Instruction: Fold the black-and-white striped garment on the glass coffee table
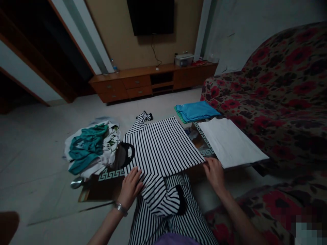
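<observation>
A black-and-white striped long-sleeved shirt (163, 146) lies spread over a low glass table (112, 174), its black-edged neck opening to the left. One sleeve stretches to the far side; the other hangs toward me over my striped trousers. My left hand (132, 183) rests flat on the shirt near the collar and near sleeve, fingers outstretched. At the shirt's near right hem corner, my right hand (214, 172) pinches the fabric between thumb and fingers.
A heap of crumpled clothes (89, 146) sits at the table's left end. Folded white cloth (232, 141) and folded blue cloth (198, 110) lie to the right. A flowered sofa (281, 85) stands at right, a wooden TV cabinet (138, 81) beyond.
</observation>
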Available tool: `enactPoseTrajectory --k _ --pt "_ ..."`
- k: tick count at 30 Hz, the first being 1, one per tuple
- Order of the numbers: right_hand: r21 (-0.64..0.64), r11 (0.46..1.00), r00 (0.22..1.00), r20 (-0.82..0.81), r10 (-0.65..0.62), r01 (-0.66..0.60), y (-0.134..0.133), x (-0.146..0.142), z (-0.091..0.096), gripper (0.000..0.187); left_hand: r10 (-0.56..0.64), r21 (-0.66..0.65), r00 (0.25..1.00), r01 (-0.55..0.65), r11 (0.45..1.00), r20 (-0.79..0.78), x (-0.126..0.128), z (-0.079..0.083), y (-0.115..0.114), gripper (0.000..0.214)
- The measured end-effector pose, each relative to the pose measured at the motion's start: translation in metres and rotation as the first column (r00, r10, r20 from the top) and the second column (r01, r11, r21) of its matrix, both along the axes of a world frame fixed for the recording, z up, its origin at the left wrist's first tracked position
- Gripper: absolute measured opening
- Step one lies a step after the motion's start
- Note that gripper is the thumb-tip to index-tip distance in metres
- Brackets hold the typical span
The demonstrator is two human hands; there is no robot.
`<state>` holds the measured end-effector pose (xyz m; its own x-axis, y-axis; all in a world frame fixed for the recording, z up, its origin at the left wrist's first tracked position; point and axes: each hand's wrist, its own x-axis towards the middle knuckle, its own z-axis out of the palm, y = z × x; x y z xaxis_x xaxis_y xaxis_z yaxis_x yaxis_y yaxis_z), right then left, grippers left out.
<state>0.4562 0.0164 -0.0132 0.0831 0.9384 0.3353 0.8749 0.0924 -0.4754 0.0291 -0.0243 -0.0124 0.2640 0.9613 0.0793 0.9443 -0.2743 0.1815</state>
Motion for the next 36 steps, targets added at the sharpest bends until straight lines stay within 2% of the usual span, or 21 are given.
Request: enactPoseTrajectory --k 1,2,3,5,6,7,8,9,11,13,15,18,20,22,23,24,25,28,30,33,36 --pt "-0.016 0.993 0.991 -0.056 0.118 -0.119 -0.013 -0.006 0.007 0.03 -0.005 0.028 1.0 0.004 1.0 0.028 -0.007 0.001 -0.01 0.049" --pt "-0.047 0.962 0.959 -0.108 0.263 -0.269 -0.029 -0.016 0.014 0.028 -0.016 0.05 0.999 0.014 0.999 0.047 -0.012 0.002 -0.019 0.049" --pt "-0.088 0.898 0.897 -0.151 0.416 -0.432 -0.046 -0.028 0.019 0.027 -0.036 0.061 0.998 0.033 0.998 0.054 -0.016 0.002 -0.029 0.052" --pt "-0.185 0.706 0.73 -0.173 0.662 -0.684 -0.079 -0.059 0.022 0.035 -0.092 0.049 0.995 0.09 0.995 0.038 -0.018 0.002 -0.044 0.062" --pt "-0.224 0.63 0.665 -0.157 0.73 -0.744 -0.092 -0.074 0.021 0.042 -0.121 0.032 0.992 0.12 0.992 0.021 -0.016 0.002 -0.049 0.068" --pt "-0.258 0.589 0.632 -0.137 0.762 -0.766 -0.103 -0.088 0.017 0.048 -0.149 0.01 0.989 0.149 0.989 0.0 -0.012 0.002 -0.053 0.073" --pt "-0.283 0.579 0.627 -0.12 0.77 -0.765 -0.11 -0.1 0.013 0.051 -0.175 -0.014 0.984 0.174 0.985 -0.021 -0.007 0.002 -0.056 0.078" --pt "-0.302 0.593 0.645 -0.11 0.756 -0.746 -0.114 -0.109 0.009 0.051 -0.19 -0.033 0.981 0.189 0.981 -0.041 -0.002 0.001 -0.057 0.081" --pt "-0.318 0.648 0.709 -0.132 0.693 -0.692 -0.115 -0.121 0.004 0.049 -0.189 -0.056 0.979 0.185 0.981 -0.08 0.009 0.0 -0.059 0.082" --pt "-0.306 0.69 0.754 -0.214 0.621 -0.656 -0.113 -0.127 0.008 0.052 -0.159 -0.051 0.981 0.154 0.987 -0.107 0.017 -0.002 -0.06 0.079" --pt "-0.289 0.698 0.753 -0.322 0.573 -0.655 -0.115 -0.129 0.015 0.058 -0.107 -0.024 0.988 0.105 0.994 -0.115 0.023 -0.004 -0.062 0.078" --pt "-0.336 0.637 0.717 -0.404 0.568 -0.693 -0.13 -0.13 0.022 0.061 -0.029 0.022 0.995 0.031 0.999 -0.091 0.027 -0.007 -0.066 0.085" --pt "-0.387 0.541 0.665 -0.404 0.629 -0.747 -0.141 -0.127 0.025 0.06 0.002 0.046 0.997 0.001 0.999 -0.073 0.03 -0.008 -0.069 0.088" --pt "-0.386 0.438 0.576 -0.406 0.71 -0.812 -0.144 -0.118 0.028 0.06 0.018 0.062 0.997 -0.014 0.998 -0.069 0.031 -0.01 -0.07 0.088" --pt "-0.371 0.42 0.551 -0.4 0.733 -0.828 -0.141 -0.111 0.03 0.061 0.024 0.067 0.997 -0.019 0.998 -0.072 0.031 -0.011 -0.07 0.088" --pt "-0.356 0.441 0.558 -0.377 0.739 -0.824 -0.134 -0.103 0.032 0.059 0.028 0.073 0.997 -0.022 0.997 -0.078 0.03 -0.013 -0.07 0.087" --pt "-0.341 0.504 0.603 -0.332 0.726 -0.794 -0.124 -0.092 0.034 0.055 0.029 0.078 0.996 -0.023 0.997 -0.084 0.029 -0.015 -0.07 0.087" --pt "-0.263 0.775 0.812 -0.068 0.579 -0.575 -0.081 -0.054 0.032 0.05 0.019 0.099 0.995 -0.01 0.995 -0.093 0.025 -0.022 -0.07 0.087" --pt "-0.178 0.878 0.876 0.119 0.468 -0.445 -0.053 -0.027 0.019 0.061 0.023 0.126 0.995 -0.011 0.992 -0.094 0.024 -0.025 -0.07 0.084" --pt "-0.101 0.917 0.871 0.287 0.399 -0.386 -0.031 0.003 -0.009 0.072 -0.019 0.162 0.994 0.036 0.986 -0.106 0.027 -0.026 -0.07 0.071" --pt "-0.027 0.927 0.866 0.347 0.359 -0.374 -0.032 0.014 -0.034 0.065 -0.143 0.13 0.983 0.158 0.979 -0.118 0.036 -0.024 -0.07 0.067"
